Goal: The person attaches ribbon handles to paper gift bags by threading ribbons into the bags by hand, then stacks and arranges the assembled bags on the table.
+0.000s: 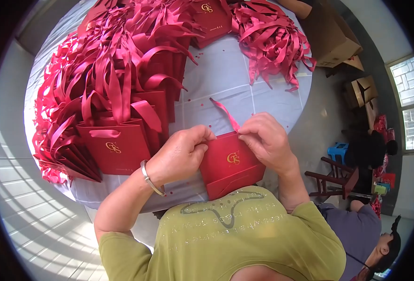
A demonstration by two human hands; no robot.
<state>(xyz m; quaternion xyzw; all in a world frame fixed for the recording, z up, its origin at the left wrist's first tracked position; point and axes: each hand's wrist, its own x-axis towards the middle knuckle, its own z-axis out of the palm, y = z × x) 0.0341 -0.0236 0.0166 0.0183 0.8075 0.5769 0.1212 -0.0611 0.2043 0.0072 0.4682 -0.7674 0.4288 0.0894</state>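
A flat red paper gift bag [232, 169] with a gold emblem leans at the table's near edge, close against my shirt. My left hand [184, 152], a bangle on its wrist, is closed in a pinch at the bag's upper left corner. At the upper right corner my right hand [269, 144] pinches a pink-red ribbon [225, 114] by the bag's top edge. The ribbon's free end points away over the table. My fingers hide where the ribbon meets the bag.
Finished-looking red bags [115, 154] with ribbon handles crowd the left of the cloth-covered table [211, 84]. A heap of loose ribbons [275, 44] lies far right. Cardboard boxes [331, 35], a wooden stool [333, 178] and another person [352, 234] are to the right.
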